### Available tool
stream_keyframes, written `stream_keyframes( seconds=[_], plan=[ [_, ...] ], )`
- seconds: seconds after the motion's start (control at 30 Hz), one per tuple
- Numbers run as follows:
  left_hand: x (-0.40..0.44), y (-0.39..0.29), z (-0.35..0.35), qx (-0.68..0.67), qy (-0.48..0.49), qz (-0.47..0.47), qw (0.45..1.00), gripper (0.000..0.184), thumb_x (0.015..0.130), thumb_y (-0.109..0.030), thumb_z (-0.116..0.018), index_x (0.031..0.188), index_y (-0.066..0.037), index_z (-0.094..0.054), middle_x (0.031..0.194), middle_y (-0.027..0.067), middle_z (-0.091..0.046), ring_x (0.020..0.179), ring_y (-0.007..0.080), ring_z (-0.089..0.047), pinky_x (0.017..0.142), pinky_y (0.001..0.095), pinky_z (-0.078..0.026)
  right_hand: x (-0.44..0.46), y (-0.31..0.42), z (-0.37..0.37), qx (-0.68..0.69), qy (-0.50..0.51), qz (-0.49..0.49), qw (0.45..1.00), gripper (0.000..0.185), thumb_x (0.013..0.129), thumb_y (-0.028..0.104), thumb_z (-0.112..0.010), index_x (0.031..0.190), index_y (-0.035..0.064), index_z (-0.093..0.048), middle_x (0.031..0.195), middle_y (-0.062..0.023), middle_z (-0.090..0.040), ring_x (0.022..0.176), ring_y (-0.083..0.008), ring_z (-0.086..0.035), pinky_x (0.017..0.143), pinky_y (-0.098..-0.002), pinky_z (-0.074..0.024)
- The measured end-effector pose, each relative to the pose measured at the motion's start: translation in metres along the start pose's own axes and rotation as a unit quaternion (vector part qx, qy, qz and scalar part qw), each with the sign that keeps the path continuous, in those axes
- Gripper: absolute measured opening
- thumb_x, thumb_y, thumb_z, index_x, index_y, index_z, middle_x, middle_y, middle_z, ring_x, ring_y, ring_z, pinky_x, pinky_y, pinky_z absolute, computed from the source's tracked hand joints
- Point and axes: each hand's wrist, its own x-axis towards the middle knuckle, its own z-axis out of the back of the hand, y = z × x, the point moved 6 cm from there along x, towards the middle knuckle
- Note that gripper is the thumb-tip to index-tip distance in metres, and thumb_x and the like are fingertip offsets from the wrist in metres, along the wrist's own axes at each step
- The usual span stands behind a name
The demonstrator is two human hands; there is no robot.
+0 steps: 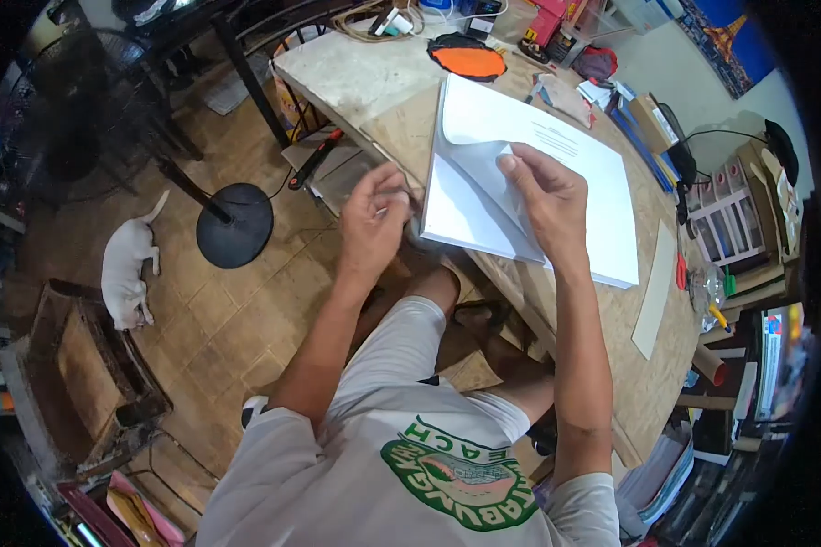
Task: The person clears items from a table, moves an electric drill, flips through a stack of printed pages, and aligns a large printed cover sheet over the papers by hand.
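Note:
A thick stack of white paper (593,201) lies on the wooden table, with a few lines of print on its top sheet. My right hand (549,196) pinches the lifted near edge of the upper paper, thumb on top, and folds it back from the sheets below. Left of the stack, just off the table's edge, my left hand (374,214) is held up with its fingers curled together. Whether anything small is between those fingers cannot be made out. The left hand does not touch the stack.
The table (401,128) bears an orange and black round item (468,60) at the back and a pale strip (654,292) at the right. Shelves with boxes stand further right. On the floor at left are a white animal (128,260) and a round black stand base (235,228).

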Motion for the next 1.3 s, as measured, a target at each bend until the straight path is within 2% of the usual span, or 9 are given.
stream_keyframes(
  seconds=[0.07, 0.13, 0.3, 0.47, 0.7, 0.87, 1.07, 1.13, 1.3],
  plan=[
    [-0.002, 0.019, 0.013, -0.034, 0.005, 0.069, 0.997, 0.042, 0.093, -0.011, -0.062, 0.13, 0.003, -0.049, 0.12, 0.0173, -0.059, 0.094, 0.019, -0.063, 0.082, 0.0302, -0.053, -0.007, -0.002, -0.006, -0.046, -0.003, 0.017, 0.999, 0.027, 0.088, 0.015, -0.074, 0.109, -0.0018, -0.071, 0.085, -0.003, -0.071, 0.074, -0.0068, -0.059, 0.066, -0.0215, -0.0472],
    [-0.015, 0.041, 0.005, -0.164, 0.058, 0.267, 0.948, 0.041, 0.097, -0.025, -0.06, 0.126, 0.002, -0.052, 0.12, 0.0159, -0.059, 0.094, 0.0211, -0.063, 0.083, 0.0334, -0.053, -0.021, -0.006, -0.018, -0.076, 0.0, 0.039, 0.996, 0.026, 0.086, 0.015, -0.075, 0.107, -0.0005, -0.072, 0.084, -0.0048, -0.072, 0.073, -0.0091, -0.06, 0.067, -0.0232, -0.0482],
    [-0.008, 0.043, -0.016, -0.236, 0.144, 0.271, 0.922, 0.047, 0.098, -0.042, -0.053, 0.122, -0.001, -0.055, 0.107, 0.0111, -0.065, 0.096, 0.0177, -0.064, 0.083, 0.0342, -0.054, -0.055, 0.008, -0.042, -0.252, 0.127, 0.155, 0.947, 0.023, 0.081, 0.013, -0.077, 0.1, 0.0008, -0.072, 0.085, -0.0133, -0.07, 0.077, -0.0219, -0.066, 0.073, -0.0298, -0.0513],
    [-0.01, 0.031, -0.02, -0.168, 0.167, 0.279, 0.93, 0.044, 0.095, -0.039, -0.06, 0.114, 0.0, -0.059, 0.103, 0.012, -0.066, 0.09, 0.0195, -0.067, 0.077, 0.0323, -0.056, -0.065, -0.01, -0.006, -0.159, 0.024, 0.111, 0.981, 0.026, 0.08, 0.012, -0.076, 0.102, -0.0005, -0.07, 0.091, -0.0146, -0.068, 0.08, -0.0283, -0.064, 0.075, -0.0344, -0.0509],
    [-0.024, 0.025, -0.032, -0.089, 0.151, 0.249, 0.953, 0.032, 0.092, -0.03, -0.065, 0.103, 0.0, -0.064, 0.095, 0.0106, -0.068, 0.075, 0.0197, -0.071, 0.065, 0.0262, -0.058, -0.091, 0.007, -0.017, -0.439, 0.071, 0.189, 0.875, 0.076, 0.067, 0.009, -0.079, 0.137, 0.0125, -0.05, 0.134, -0.0145, -0.051, 0.122, -0.0321, -0.048, 0.098, -0.0456, -0.0396],
    [-0.098, 0.003, -0.075, -0.1, 0.221, 0.285, 0.927, 0.038, 0.088, -0.025, -0.071, 0.106, 0.006, -0.058, 0.09, 0.0119, -0.069, 0.07, 0.0158, -0.07, 0.056, 0.0235, -0.057, -0.126, 0.004, 0.012, -0.445, 0.023, 0.214, 0.87, 0.073, 0.059, -0.001, -0.072, 0.13, 0.0086, -0.057, 0.123, -0.0141, -0.06, 0.114, -0.0332, -0.056, 0.095, -0.0433, -0.0431],
    [-0.168, 0.025, -0.122, -0.132, 0.39, 0.378, 0.83, 0.051, 0.089, -0.024, -0.072, 0.128, 0.0, -0.051, 0.108, 0.0095, -0.066, 0.095, 0.0145, -0.065, 0.076, 0.0298, -0.055, -0.177, -0.002, 0.077, -0.44, 0.039, 0.101, 0.892, 0.056, 0.069, 0.01, -0.074, 0.124, 0.0074, -0.062, 0.127, -0.0127, -0.063, 0.124, -0.0365, -0.054, 0.107, -0.0475, -0.0377],
    [-0.175, 0.02, -0.131, -0.233, 0.47, 0.274, 0.806, 0.044, 0.089, -0.017, -0.071, 0.127, -0.001, -0.053, 0.108, 0.0072, -0.065, 0.094, 0.0131, -0.065, 0.076, 0.0285, -0.055, -0.186, -0.005, 0.096, -0.413, 0.014, 0.049, 0.909, 0.053, 0.074, 0.018, -0.074, 0.125, 0.0086, -0.062, 0.129, -0.0117, -0.062, 0.129, -0.0361, -0.051, 0.11, -0.0491, -0.0347],
    [-0.152, 0.055, -0.109, -0.197, 0.416, 0.273, 0.845, 0.041, 0.088, -0.014, -0.072, 0.122, 0.002, -0.056, 0.108, 0.0087, -0.067, 0.098, 0.0128, -0.064, 0.083, 0.0264, -0.054, -0.202, -0.014, 0.109, -0.396, 0.032, 0.057, 0.916, 0.057, 0.074, 0.017, -0.074, 0.129, 0.0097, -0.06, 0.134, -0.0115, -0.059, 0.131, -0.0366, -0.048, 0.112, -0.0468, -0.0339]
  ],
)
